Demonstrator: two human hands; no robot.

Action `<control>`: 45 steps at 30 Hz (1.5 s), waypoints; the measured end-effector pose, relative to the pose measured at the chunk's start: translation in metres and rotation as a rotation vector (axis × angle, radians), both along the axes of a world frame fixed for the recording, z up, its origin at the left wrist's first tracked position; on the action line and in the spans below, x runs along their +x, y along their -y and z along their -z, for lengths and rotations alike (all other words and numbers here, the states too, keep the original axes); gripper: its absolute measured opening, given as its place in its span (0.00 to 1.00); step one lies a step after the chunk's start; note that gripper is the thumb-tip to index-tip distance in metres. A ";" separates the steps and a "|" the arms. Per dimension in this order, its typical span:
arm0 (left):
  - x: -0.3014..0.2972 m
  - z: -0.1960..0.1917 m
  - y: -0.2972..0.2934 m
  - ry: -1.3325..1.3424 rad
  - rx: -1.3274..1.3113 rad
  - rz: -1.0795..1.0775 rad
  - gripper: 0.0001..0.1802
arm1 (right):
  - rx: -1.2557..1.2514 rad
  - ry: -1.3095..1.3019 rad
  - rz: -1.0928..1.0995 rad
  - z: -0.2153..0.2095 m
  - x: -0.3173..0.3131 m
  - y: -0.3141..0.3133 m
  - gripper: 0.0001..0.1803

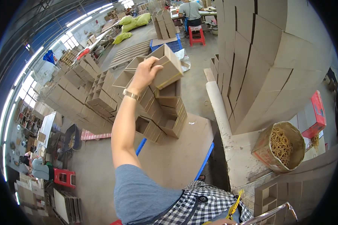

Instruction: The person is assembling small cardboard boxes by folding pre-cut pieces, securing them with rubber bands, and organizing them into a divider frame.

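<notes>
My left hand [145, 73], with a watch on its wrist, reaches far forward. Its fingers and thumb are closed over the edge of a tan cardboard box [169, 67]. That box is tilted at the top of a stack, and a yellowish band runs along its lower side. Below it, more open cardboard boxes [171, 123] are stacked on a brown board [176, 157] with blue edges. At the lower edge, a sliver of skin beside yellow strands [234, 206] may be my right hand [222, 222]; its fingers are hidden.
A tall wall of cardboard boxes [259, 63] stands at the right. Near it, a worn bucket [263, 152] holds many rubber bands [281, 147]. More box stacks [71, 105] fill the left. One person [190, 13] sits on a red stool [196, 36] at the back; another person [39, 168] is far left.
</notes>
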State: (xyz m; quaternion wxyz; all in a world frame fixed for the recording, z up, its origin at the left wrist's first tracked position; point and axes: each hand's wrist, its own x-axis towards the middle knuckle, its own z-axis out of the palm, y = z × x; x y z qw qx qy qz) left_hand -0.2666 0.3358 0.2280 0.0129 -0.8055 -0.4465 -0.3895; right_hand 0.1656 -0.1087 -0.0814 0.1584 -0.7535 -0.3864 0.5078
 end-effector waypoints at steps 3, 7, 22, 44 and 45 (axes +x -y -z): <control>0.036 0.008 0.051 0.035 0.012 0.185 0.11 | 0.225 -0.118 0.029 -0.012 0.005 -0.025 0.11; 0.110 0.072 0.139 0.020 -0.204 0.399 0.11 | 0.683 0.036 -0.013 -0.089 0.001 -0.091 0.12; 0.212 0.195 0.286 0.166 -0.653 0.784 0.21 | 0.654 -0.306 -0.159 -0.126 -0.029 -0.115 0.14; 0.229 0.288 0.333 0.967 -2.120 0.256 0.05 | 0.660 -0.236 -0.277 -0.061 -0.038 -0.033 0.35; 0.226 0.293 0.339 1.064 -2.143 0.120 0.04 | 0.629 -0.288 -0.384 -0.075 -0.043 -0.032 0.33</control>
